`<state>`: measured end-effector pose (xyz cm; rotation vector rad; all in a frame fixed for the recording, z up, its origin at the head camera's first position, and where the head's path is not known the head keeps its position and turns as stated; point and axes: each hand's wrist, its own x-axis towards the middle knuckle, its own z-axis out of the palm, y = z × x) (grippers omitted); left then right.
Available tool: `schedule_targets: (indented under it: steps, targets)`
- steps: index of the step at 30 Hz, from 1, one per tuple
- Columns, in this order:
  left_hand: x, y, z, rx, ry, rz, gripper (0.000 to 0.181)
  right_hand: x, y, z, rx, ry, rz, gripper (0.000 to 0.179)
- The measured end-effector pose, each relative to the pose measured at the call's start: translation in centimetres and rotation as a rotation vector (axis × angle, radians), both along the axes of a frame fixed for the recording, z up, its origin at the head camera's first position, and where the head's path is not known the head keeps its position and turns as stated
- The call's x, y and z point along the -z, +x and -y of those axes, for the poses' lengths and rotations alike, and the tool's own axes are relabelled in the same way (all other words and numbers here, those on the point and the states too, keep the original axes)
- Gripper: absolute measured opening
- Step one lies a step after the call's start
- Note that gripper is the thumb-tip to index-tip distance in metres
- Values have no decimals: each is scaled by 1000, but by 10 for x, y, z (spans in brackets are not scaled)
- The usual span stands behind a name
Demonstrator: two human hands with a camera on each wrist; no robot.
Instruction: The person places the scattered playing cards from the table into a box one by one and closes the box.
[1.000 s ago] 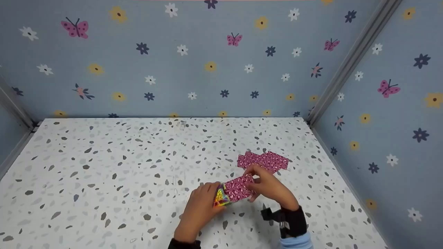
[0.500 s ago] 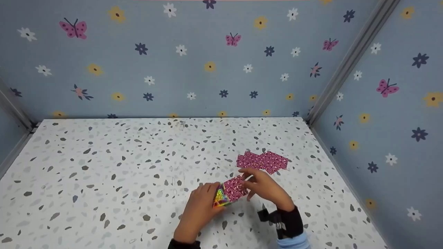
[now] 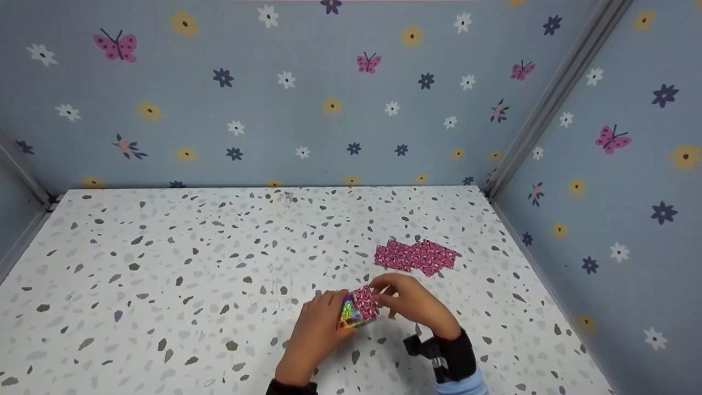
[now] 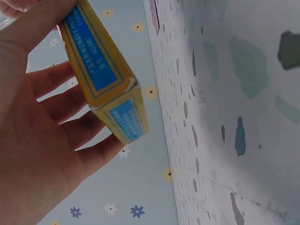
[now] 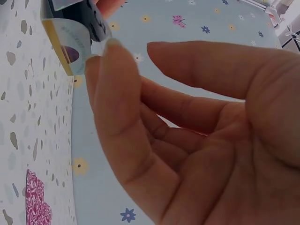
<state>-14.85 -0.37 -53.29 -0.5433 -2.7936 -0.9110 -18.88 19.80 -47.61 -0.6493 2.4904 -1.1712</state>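
Note:
My left hand (image 3: 315, 329) grips a small card box (image 3: 349, 312) with a rainbow, shiny front. In the left wrist view the box (image 4: 96, 61) shows yellow and blue printed sides, with fingers along one side and the thumb on the other. Pink-patterned playing cards (image 3: 366, 302) stick part way out of the box's right end. At that end is my right hand (image 3: 414, 302), fingers bent and fingertips right at the cards' edge. The right wrist view shows its thumb (image 5: 201, 65) apart from the forefinger (image 5: 117, 93), whose tip is close to the box's open end.
More pink-patterned cards (image 3: 415, 256) lie overlapping on the speckled white table (image 3: 192, 263), just beyond the right hand. Blue walls (image 3: 307, 120) with flowers and butterflies border the table at the back and sides.
The cards have slid further left into the box, so less of them shows. My right hand has moved left with them, while the left hand stays in place around the box.

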Motion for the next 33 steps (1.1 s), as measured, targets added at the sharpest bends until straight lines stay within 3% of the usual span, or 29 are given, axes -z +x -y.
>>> schedule_targets:
  steps: [7,20,28,33]
  targets:
    - [0,1,0,0,3,3,64,1,0,5,-23,49,-27,25]
    - [2,0,1,-5,-5,-6,63,-5,2,3,-32,12,5,25]
    - [4,0,1,-2,16,36,66,-5,-8,-18,86,43,-90,21]
    - [5,0,1,0,15,18,67,6,-23,-28,188,95,-76,19]
